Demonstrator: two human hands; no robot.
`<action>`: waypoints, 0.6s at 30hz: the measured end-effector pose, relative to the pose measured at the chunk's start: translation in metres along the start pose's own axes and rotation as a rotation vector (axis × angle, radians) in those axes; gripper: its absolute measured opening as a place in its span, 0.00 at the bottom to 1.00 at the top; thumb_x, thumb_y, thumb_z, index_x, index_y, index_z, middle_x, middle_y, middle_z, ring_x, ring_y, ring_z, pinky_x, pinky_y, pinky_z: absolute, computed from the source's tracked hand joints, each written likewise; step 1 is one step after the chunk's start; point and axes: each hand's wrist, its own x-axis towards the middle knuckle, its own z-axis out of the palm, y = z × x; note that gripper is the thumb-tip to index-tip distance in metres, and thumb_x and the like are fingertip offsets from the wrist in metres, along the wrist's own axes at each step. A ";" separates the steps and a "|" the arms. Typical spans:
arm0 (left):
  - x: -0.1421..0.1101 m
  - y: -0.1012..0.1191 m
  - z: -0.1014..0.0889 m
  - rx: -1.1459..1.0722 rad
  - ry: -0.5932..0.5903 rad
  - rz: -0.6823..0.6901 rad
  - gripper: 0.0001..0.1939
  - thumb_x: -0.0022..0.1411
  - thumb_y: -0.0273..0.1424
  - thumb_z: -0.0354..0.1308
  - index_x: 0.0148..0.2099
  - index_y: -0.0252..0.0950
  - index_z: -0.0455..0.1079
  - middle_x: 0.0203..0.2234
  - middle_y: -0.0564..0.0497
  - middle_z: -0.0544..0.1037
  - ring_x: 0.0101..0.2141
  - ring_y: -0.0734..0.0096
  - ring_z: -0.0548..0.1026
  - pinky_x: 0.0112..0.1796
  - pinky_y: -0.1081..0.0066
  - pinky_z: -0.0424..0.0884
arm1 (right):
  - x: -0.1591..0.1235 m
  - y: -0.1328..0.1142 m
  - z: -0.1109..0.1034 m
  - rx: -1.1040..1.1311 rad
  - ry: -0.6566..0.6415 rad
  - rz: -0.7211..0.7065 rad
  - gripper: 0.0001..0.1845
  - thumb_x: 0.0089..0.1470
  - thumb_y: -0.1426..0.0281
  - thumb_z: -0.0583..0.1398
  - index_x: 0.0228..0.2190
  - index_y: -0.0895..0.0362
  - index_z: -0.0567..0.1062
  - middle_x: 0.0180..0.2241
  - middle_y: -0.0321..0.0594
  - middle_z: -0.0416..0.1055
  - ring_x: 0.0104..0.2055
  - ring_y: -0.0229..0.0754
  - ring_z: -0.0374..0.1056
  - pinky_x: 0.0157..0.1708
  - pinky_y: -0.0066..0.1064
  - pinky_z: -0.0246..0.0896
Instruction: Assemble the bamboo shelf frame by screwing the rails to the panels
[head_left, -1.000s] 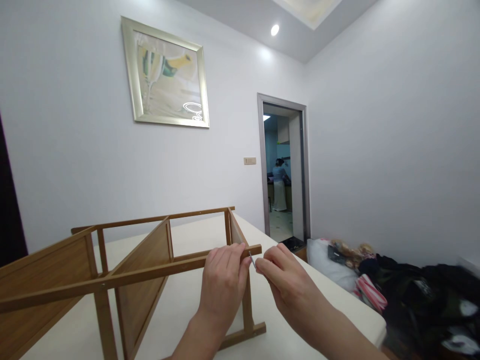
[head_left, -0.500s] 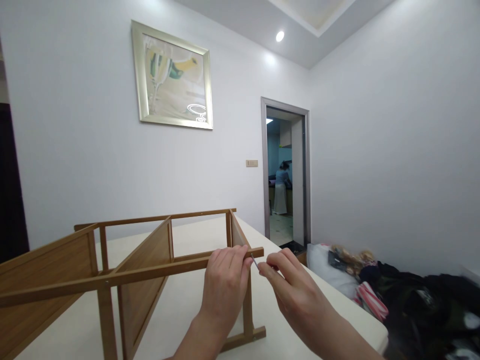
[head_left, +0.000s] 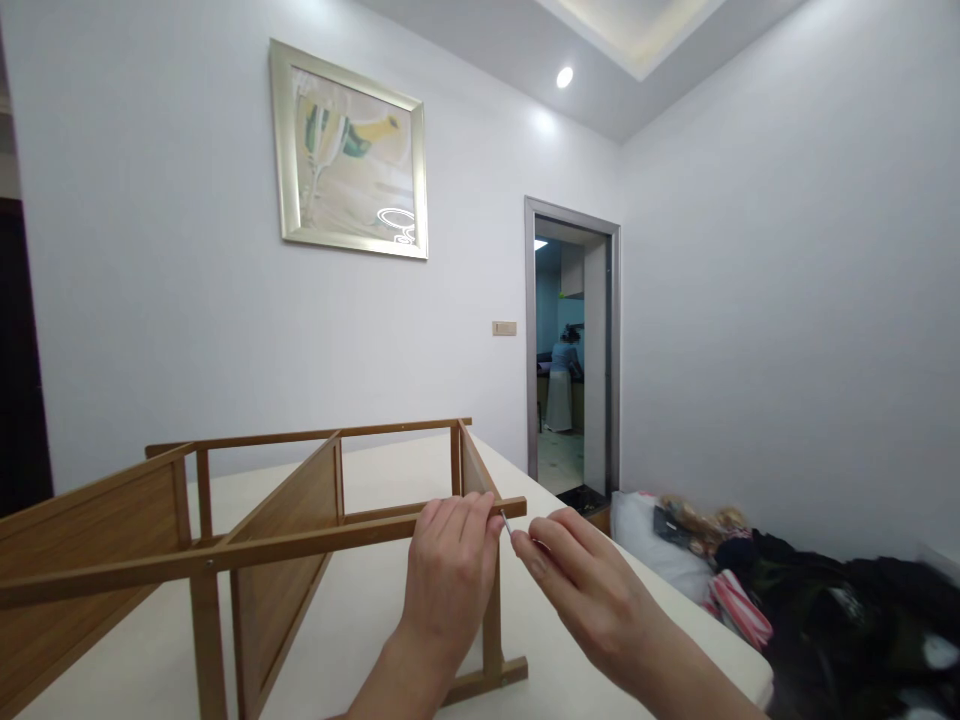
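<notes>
A brown wooden shelf unit (head_left: 315, 545) lies on its side across the white table, its shelf boards standing on edge. My left hand (head_left: 454, 560) is closed over the near rail close to its right end, with the thumb side by the rail's end. From the right, my right hand (head_left: 592, 590) pinches a slim metal hex key (head_left: 506, 522), judging by its thin shaft; the fingers hide its other end. The tip meets the rail's face just beside my left fingers. Whatever fastener sits there is too small to make out.
The white table (head_left: 630, 610) runs under the shelf unit. Right of it lies a heap of dark clothes (head_left: 847, 620) with a striped cloth (head_left: 739, 608) and a white pillow (head_left: 660, 560). Beyond a doorway (head_left: 531, 350), a person (head_left: 561, 385) stands at a counter.
My right hand has turned slightly around the metal shaft and shifted a little left. The left hand keeps its hold. The view has moved slightly.
</notes>
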 end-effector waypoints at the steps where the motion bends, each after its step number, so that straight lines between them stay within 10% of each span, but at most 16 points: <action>1: 0.000 0.000 0.000 0.002 0.001 -0.001 0.09 0.68 0.24 0.52 0.48 0.34 0.69 0.37 0.47 0.80 0.37 0.63 0.77 0.43 0.60 0.68 | 0.001 0.000 -0.002 -0.014 -0.017 -0.018 0.16 0.63 0.80 0.49 0.47 0.61 0.72 0.32 0.47 0.70 0.32 0.45 0.62 0.32 0.39 0.65; 18: 0.002 0.002 0.000 0.003 0.029 0.005 0.08 0.67 0.24 0.53 0.47 0.34 0.70 0.36 0.46 0.80 0.37 0.63 0.77 0.44 0.60 0.68 | -0.010 -0.006 0.017 0.014 0.031 0.148 0.19 0.62 0.81 0.51 0.53 0.61 0.68 0.33 0.46 0.71 0.33 0.45 0.64 0.35 0.39 0.66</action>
